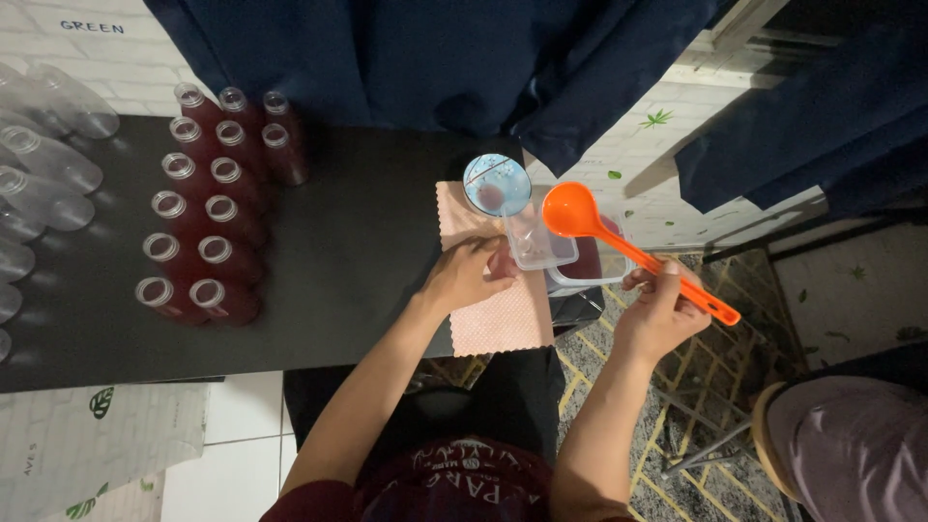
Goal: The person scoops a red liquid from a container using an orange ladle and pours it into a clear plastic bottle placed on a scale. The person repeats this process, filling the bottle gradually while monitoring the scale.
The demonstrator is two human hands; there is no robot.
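My right hand (660,307) grips the handle of an orange ladle (619,244), whose bowl hovers over a clear plastic container (588,274) of dark red liquid. My left hand (468,273) rests on a pink cloth (498,311) on the black table (358,251), fingers around the base of a clear bottle (530,240). A blue funnel (496,184) sits in the bottle's mouth, with red liquid in it.
Several filled bottles of red drink (208,208) stand in rows on the left of the table. Empty clear bottles (43,164) lie at the far left. Dark blue fabric (435,58) hangs behind the table. A stool (841,445) stands at lower right.
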